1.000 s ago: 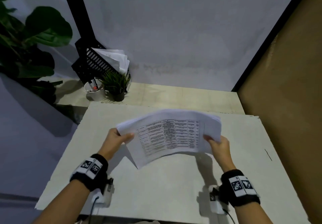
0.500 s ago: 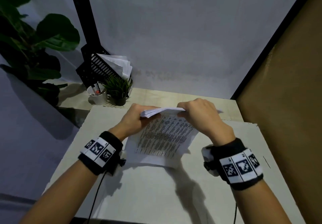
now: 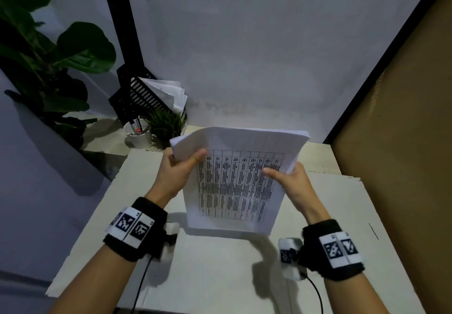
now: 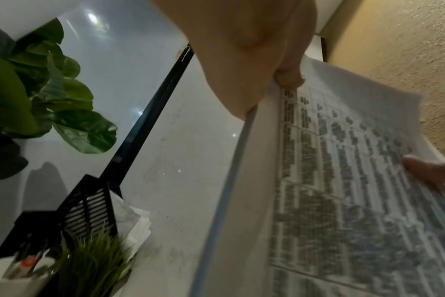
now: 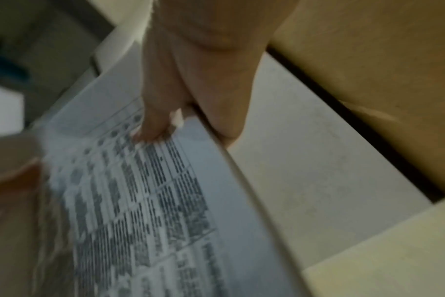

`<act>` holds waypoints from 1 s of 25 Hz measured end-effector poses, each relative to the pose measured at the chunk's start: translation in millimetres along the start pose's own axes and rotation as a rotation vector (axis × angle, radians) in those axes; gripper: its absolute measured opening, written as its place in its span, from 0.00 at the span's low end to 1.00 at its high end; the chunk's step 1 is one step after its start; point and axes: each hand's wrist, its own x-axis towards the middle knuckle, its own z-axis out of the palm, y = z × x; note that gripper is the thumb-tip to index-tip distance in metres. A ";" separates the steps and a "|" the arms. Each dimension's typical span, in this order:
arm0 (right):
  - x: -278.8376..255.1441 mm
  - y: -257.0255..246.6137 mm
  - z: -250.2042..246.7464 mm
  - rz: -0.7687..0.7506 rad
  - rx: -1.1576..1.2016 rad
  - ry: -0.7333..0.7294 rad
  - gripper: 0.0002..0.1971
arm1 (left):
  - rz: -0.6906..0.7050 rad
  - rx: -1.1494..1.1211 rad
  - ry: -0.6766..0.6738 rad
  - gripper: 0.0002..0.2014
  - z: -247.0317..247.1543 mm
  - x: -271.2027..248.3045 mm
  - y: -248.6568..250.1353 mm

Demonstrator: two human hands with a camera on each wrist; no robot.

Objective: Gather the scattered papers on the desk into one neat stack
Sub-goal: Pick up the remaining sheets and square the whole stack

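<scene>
A stack of white papers [image 3: 234, 186] with a printed table on its top sheet stands nearly upright above the desk [image 3: 215, 277], its lower edge close to or touching the surface. My left hand [image 3: 181, 169] grips its upper left edge, thumb on the printed face. My right hand [image 3: 288, 179] grips its right edge, thumb on the printed face as well. In the left wrist view the stack of papers [image 4: 343, 180] fills the right half with the left hand [image 4: 287, 76] pinching its edge. In the blurred right wrist view my right hand [image 5: 160, 128] pinches the papers [image 5: 140, 201].
At the back left stand a black slotted file holder [image 3: 139, 98] with more papers, a white pen cup [image 3: 138, 134] and a small green potted plant [image 3: 167, 124]. A large leafy plant [image 3: 49, 57] is at far left. A tan wall [image 3: 403, 142] borders the right.
The stack has turned from lying flat between my hands, through being held by its top edge, to nearly upright with the printed face toward me. Both hands shifted their hold to its sides.
</scene>
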 end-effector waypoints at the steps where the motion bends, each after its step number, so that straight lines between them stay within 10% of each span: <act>1: -3.6 9.3 8.9 0.000 -0.004 0.044 0.07 | -0.032 0.010 0.006 0.16 2.1 -1.1 -4.5; 8: -22.5 55.7 45.0 -0.018 0.119 0.414 0.08 | -0.215 0.007 -0.041 0.04 17.8 -24.1 -33.6; 12: -27.6 78.8 44.0 0.132 0.106 0.325 0.04 | -0.442 0.037 0.006 0.49 6.2 -38.9 -74.5; 17: -32.4 80.8 37.5 0.099 0.148 0.319 0.09 | -0.411 0.092 -0.028 0.10 7.1 -44.4 -73.2; 25: -34.9 120.8 39.5 0.298 0.019 0.171 0.07 | -0.579 0.166 -0.101 0.20 4.0 -59.3 -119.1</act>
